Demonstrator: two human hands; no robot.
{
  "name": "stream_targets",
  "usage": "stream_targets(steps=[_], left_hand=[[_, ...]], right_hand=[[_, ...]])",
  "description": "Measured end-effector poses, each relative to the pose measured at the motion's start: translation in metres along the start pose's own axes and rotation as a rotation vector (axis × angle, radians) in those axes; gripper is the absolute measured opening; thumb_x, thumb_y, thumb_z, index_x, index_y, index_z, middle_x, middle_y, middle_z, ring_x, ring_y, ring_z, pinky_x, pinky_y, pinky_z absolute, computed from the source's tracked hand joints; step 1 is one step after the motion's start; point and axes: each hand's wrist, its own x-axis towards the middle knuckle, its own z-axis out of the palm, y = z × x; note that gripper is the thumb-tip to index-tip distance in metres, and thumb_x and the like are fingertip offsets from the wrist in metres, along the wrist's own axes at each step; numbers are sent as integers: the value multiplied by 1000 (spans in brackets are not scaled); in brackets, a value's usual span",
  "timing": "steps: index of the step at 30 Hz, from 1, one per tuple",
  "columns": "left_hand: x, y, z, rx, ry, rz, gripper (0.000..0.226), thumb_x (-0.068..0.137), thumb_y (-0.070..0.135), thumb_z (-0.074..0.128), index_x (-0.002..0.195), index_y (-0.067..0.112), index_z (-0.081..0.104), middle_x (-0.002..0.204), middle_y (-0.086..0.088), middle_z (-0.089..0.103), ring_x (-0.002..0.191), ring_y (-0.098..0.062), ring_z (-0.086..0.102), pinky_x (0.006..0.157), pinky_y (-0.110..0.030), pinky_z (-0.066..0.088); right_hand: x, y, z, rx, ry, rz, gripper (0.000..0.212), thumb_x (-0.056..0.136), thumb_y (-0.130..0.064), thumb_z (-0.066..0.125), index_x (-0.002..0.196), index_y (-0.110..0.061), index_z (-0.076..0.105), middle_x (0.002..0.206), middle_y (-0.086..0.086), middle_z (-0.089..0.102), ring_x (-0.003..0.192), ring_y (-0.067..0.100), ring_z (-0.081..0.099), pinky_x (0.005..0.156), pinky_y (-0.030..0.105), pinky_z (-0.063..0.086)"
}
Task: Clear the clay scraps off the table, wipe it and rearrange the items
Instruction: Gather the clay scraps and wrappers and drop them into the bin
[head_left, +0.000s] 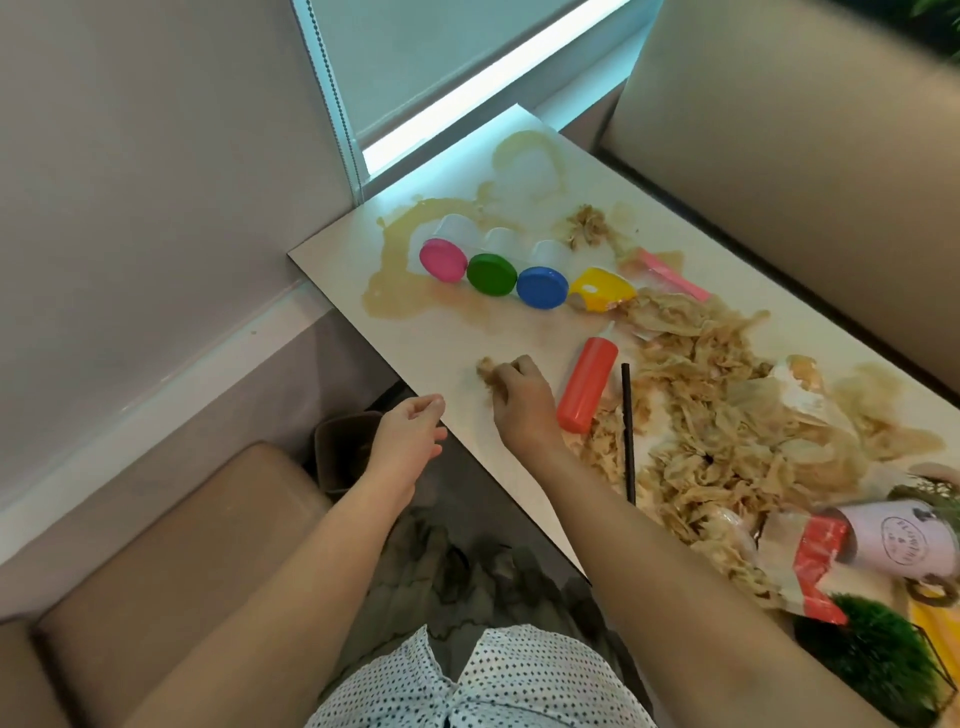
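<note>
Right hand (519, 400) at mid-frame, fingers curled onto a small scrap clump (485, 370) on the table (415, 322). Left hand (410, 431) relaxed, loosely curled, holding nothing, at the table edge above the bin (337, 452). Big clay scraps pile (701, 415) right of centre, beside the red squeeze bottle (587, 387)

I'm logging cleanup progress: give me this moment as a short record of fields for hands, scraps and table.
left hand: loosely curled, nothing visible in it, off the table edge near the dark bin
right hand: fingers curled on a small clump of beige clay scraps
main scraps: large beige clay pile right of the red plastic squeeze bottle lying on its side
table: white tabletop unwiped, beige smears on it
</note>
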Motion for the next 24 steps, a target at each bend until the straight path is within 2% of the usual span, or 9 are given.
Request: stream_targets(steps=[2,4,8,12,15,17,19,21,24], left_hand=[[-4,3,10,-19,-37,6,31,104,31,60,134,27,61,126,-1,64,106,-16,68,90,-33,58],[-8,6,24,-65,-102,-8,41,103,30,62,143,29,53,130,-2,62,108,-20,69,89,-34,58],[-17,8,50,-178,-273,-51,51,101,32,66,148,35,45,129,-6,67,107,-25,73,89,-35,60],[-20,-4,73,-170,-269,-32,33,100,23,68,132,18,65,116,-12,74,97,-19,75,91,-37,61],[-25,-13,87,-135,-251,-21,24,97,19,71,121,17,71,114,-11,75,90,-15,72,86,-30,61],[-28,-16,95,-129,-251,-20,22,98,15,70,120,16,72,112,-9,75,92,-14,73,81,-26,60],[-31,-19,100,-124,-254,-30,22,98,14,70,119,15,72,111,-8,75,97,-16,73,79,-25,59],[-35,-20,103,-144,-266,-46,20,98,13,70,118,14,72,110,-9,74,95,-15,73,77,-25,59],[-38,-21,107,-164,-272,-57,20,98,11,68,118,13,70,110,-11,74,94,-16,73,76,-24,59]], right_hand=[[-11,-5,-14,95,111,21,22,92,4,59,105,-6,72,98,1,53,84,11,54,78,9,40],[-25,-10,-29,160,167,24,23,91,4,60,105,-9,71,100,0,55,83,4,54,80,4,40],[-53,-13,-48,245,177,8,24,89,5,60,102,-15,65,99,-2,60,83,-2,59,76,9,46],[-79,-2,-60,316,127,36,22,92,1,58,101,-19,61,90,-6,65,84,8,64,76,26,54],[-94,12,-71,330,147,107,22,94,0,56,105,-18,62,93,-9,67,88,5,64,80,19,52],[-101,24,-79,303,211,170,24,93,0,56,107,-17,64,97,-10,68,89,3,62,81,14,48],[-105,40,-85,274,282,230,24,94,-1,56,107,-19,64,100,-8,67,91,7,62,82,21,51],[-104,60,-88,240,313,318,25,93,-3,56,112,-19,62,106,-4,62,92,15,61,83,36,55],[-96,83,-92,160,176,513,45,91,-8,56,133,-22,52,121,2,42,105,27,56,90,47,56]])
